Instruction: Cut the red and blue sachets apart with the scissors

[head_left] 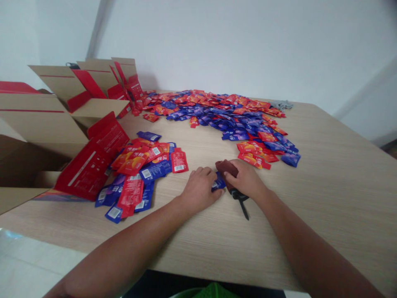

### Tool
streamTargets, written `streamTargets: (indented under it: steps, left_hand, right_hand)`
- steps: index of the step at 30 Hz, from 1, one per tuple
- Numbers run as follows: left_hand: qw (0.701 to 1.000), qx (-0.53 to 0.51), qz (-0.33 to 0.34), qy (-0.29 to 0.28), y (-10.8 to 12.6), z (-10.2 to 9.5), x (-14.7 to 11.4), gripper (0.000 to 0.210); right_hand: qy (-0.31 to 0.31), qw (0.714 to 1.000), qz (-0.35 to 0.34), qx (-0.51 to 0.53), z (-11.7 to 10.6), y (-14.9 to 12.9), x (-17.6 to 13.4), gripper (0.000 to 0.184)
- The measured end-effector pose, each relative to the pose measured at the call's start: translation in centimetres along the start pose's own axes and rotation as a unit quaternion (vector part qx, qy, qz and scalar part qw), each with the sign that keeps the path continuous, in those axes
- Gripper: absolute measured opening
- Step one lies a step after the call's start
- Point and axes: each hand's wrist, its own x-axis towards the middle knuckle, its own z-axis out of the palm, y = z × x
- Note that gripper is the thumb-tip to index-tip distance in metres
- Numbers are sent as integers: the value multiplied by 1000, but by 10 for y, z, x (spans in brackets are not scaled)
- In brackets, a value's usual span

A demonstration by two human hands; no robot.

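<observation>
My left hand rests on the table with its fingers and thumb around a small blue sachet, holding it by its left side. Closed on a dark red-brown, block-like thing, my right hand is just right of that sachet. A black part with a thin pointed strip sticks out below this hand; its exact kind I cannot make out. To the left lies a loose heap of red and blue spouted sachets, with one red sachet at its right edge.
A wide pile of red and blue sachets curves along the back of the wooden table. Open cardboard boxes with red flaps stand at the left. Some grey crumpled material lies behind the pile, near the wall.
</observation>
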Motion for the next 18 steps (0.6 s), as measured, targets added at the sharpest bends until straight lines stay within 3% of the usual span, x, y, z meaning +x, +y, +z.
streamTargets:
  steps: [7, 13, 18]
  left_hand:
    - [1000, -5, -5, 6, 0, 2, 0, 30]
    - [1000, -2, -1, 2, 0, 1, 0, 32]
    - [1000, 1, -4, 3, 0, 0, 0, 31]
  right_hand:
    - [-47, 997, -38, 44, -1, -11, -4, 25]
    - [-8, 1000, 25, -15, 2, -1, 1, 11]
    - [28, 995, 84, -41, 1, 10, 4, 10]
